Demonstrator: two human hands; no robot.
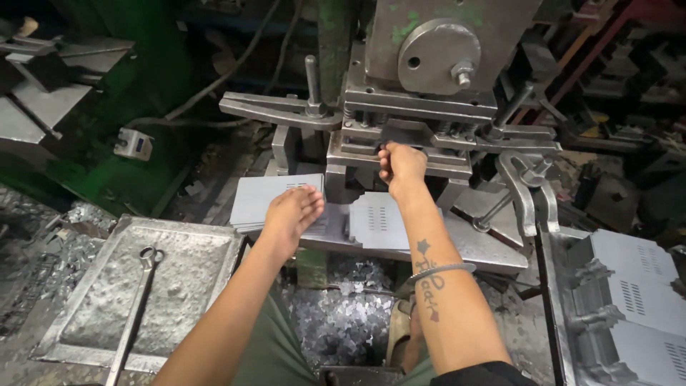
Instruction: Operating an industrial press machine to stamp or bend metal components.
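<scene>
our left hand (294,212) lies flat, fingers together, on the sheet stack (266,200), our right hand (401,163) pinches a thin, stiff, sharp-edged sheet (401,133) by its near edge in the press (421,93)

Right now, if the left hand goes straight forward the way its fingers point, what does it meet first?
The left hand already lies over the stack of grey metal sheets. Straight on, it would probably meet the press's steel die block first, though depth is unclear.
</scene>
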